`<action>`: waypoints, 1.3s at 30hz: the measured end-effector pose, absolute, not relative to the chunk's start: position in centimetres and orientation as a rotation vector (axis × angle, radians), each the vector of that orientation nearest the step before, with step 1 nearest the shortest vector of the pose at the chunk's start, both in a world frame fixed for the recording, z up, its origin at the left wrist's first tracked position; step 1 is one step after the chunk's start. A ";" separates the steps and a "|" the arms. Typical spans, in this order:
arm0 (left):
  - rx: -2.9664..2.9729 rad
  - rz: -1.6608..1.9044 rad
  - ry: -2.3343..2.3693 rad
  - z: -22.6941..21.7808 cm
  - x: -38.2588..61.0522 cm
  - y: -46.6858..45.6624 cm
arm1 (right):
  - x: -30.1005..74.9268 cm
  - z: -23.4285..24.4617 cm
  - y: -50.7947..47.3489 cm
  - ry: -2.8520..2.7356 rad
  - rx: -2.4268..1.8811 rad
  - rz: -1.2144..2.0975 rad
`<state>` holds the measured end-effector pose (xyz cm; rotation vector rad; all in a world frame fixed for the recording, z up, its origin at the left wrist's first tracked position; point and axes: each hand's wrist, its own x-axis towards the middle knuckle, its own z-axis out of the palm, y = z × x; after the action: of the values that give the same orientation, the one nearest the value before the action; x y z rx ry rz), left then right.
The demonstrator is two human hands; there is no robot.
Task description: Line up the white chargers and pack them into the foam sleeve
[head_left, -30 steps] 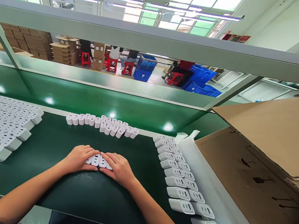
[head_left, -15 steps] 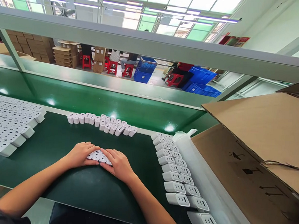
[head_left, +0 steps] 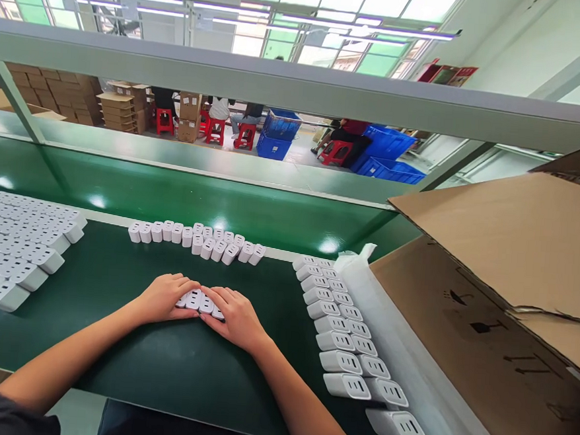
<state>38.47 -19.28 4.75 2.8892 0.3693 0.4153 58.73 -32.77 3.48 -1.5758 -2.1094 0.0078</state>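
Note:
A small cluster of white charger plugs [head_left: 199, 302] lies on the dark green bench mat [head_left: 117, 272] right in front of me. My left hand [head_left: 165, 297] cups the cluster from the left, fingers curled over it. My right hand [head_left: 236, 316] presses in from the right, fingers bent over the plugs. Both hands touch the cluster, and their fingertips almost meet above it. Only the tops of a few plugs show between the fingers.
A row of white plugs [head_left: 196, 241] stands at the mat's far edge. A dense block of plugs [head_left: 14, 244] fills the left. Two columns of plugs [head_left: 348, 344] run along a plastic-lined open cardboard box [head_left: 487, 311] on the right. People sit on red stools behind the conveyor.
Both hands have drawn slightly closer together around the cluster, hiding more of the plugs. The view has shifted a little; the other plugs have stayed put.

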 end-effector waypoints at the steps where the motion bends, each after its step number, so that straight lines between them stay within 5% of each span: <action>1: 2.884 0.463 0.354 4.7 38.4 -19.3 | 58.7 3.4 -32.8 -2.105 -1.574 0.016; 9: 2.753 0.836 0.248 4.2 37.1 -19.2 | 58.8 3.5 -32.9 -1.963 -1.466 -0.058; 39: 2.662 0.870 0.193 3.1 37.6 -18.8 | 58.5 4.1 -33.1 -2.029 -1.440 -0.241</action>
<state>37.58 -18.79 3.08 2.6622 0.1927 0.8697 58.55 -33.13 4.10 -1.4399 -2.0294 -0.2413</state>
